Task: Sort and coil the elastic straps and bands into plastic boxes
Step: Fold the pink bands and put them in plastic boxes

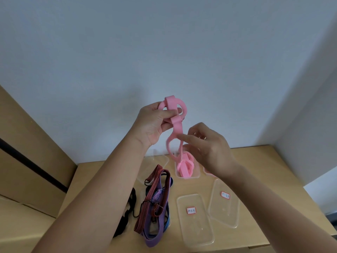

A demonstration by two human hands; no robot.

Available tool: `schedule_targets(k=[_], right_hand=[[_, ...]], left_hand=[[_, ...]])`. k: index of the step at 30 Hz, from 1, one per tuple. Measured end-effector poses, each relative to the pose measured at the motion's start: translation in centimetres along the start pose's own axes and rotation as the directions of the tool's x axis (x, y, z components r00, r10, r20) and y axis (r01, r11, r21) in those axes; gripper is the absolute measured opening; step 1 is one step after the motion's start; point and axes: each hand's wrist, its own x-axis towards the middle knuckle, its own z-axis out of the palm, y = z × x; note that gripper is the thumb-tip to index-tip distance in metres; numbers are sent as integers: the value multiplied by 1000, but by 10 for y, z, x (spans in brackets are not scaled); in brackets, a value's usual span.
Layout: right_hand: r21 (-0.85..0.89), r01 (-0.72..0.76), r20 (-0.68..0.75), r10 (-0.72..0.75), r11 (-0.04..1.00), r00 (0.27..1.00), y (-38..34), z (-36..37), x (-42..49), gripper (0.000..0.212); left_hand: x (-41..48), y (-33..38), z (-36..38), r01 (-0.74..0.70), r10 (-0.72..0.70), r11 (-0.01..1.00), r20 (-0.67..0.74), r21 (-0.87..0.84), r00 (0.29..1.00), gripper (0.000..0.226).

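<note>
A pink elastic strap (pixel 176 125) with loop handles hangs in the air above the table. My left hand (pixel 155 123) grips its upper loop, fingers curled round it. My right hand (pixel 206 148) touches the strap's middle with its fingertips, the fingers loosely bent. The strap's lower loop dangles into a clear plastic box (pixel 196 173) at the table's far side, where pink material lies. A tangle of striped red, purple, blue and black bands (pixel 156 203) lies on the table at the left.
Two clear lids with red-bordered labels lie on the wooden table (pixel 259 161), one (pixel 195 218) in the middle and one (pixel 224 203) to its right. Another clear box (pixel 160 157) stands at the far left. White walls close the back and right side.
</note>
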Motion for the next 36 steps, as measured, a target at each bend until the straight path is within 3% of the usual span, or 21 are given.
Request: schedule_targets(k=[5,10,13,19,23,26,32,36], right_hand=[[359,-236,14,247,903,969,-18,-6,14,5],[504,-528,138,540,683,830,-26,-10,36,32],[488,-620,173,627,615,759,-26,-11,46,40],[457,-705,171,725,542,668,-27,-6,51,44],[464,-732,135,777,499,615,-33,-2,55,37],[451,-756,146,797,474,586,-29,-3,57,36],[605,-762,305,817,230,489,-31,-4,51,35],[704,-710,462,781,-35,420,-33,-5,50,20]], left_hand=[[-3,-5,1,-126,121,980,43,156,992,29],[-11,-16,0,-349,298,901,218,257,929,15],[-9,-24,-4,-443,389,796,212,412,896,27],[-12,-32,-9,-421,384,836,172,351,907,42],[-15,-35,-11,-364,334,899,157,243,929,33],[-21,-34,-13,-335,311,930,162,153,937,37],[-31,-34,-16,-297,284,954,198,37,938,35],[-33,-36,-20,-258,265,964,159,-63,951,48]])
